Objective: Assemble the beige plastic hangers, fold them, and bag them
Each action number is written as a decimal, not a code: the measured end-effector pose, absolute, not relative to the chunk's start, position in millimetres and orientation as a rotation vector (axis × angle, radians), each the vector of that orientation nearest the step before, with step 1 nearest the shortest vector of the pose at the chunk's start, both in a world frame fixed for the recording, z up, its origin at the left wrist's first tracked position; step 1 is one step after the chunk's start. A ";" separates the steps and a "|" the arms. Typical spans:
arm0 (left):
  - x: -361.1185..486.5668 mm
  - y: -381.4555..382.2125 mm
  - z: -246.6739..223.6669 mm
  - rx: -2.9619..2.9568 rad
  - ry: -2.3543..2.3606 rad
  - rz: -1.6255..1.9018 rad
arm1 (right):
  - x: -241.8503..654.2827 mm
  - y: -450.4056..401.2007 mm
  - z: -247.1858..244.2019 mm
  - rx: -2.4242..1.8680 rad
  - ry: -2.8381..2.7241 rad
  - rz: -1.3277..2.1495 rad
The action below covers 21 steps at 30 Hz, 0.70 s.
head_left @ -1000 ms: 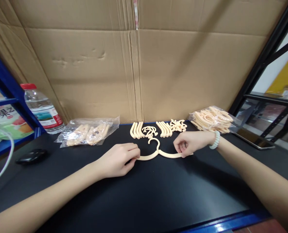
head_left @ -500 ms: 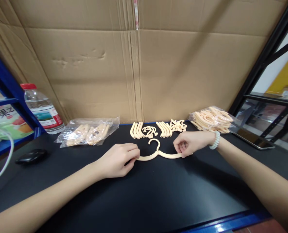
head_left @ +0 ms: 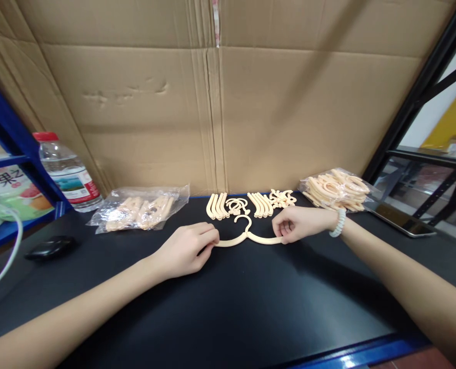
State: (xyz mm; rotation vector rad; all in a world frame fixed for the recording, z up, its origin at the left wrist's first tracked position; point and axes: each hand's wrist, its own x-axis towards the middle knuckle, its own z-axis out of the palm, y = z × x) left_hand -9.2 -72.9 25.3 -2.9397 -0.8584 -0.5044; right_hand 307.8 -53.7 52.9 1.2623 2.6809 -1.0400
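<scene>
A cream plastic clothes hanger [head_left: 264, 239] lies on the black table with its hook pointing away from me. My left hand [head_left: 191, 247] pinches the end of its left arm, fingers closed. At the other end, my right hand [head_left: 296, 224] has its fingers closed on the tip of the right arm. Just beyond the hook are a row of hanger arms [head_left: 217, 206], a few loose hooks [head_left: 237, 206], a second row of arms [head_left: 260, 204] and a small pile of hook pieces [head_left: 282, 198].
Clear bags of cream parts lie at the back left [head_left: 141, 210] and back right [head_left: 333, 188]. A water bottle [head_left: 70, 177] and a black mouse [head_left: 51, 248] are at left, a phone [head_left: 402, 220] at right. Cardboard [head_left: 135, 113] walls off the back.
Both hands and the hanger between them have shifted slightly away from me and a little to the left, nearer the rows of parts. The grip at both ends looks the same.
</scene>
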 end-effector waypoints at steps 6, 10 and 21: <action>-9.6 -74.1 27.0 -2.917 -0.824 -0.490 | 308.8 -52.2 52.1 1.224 2.695 -1.039; -9.9 -71.7 25.1 -2.853 -0.875 -0.491 | 306.1 -51.4 49.9 1.288 2.776 -0.955; -9.3 -70.0 21.4 -2.876 -0.952 -0.511 | 307.5 -50.0 47.7 1.351 2.747 -0.939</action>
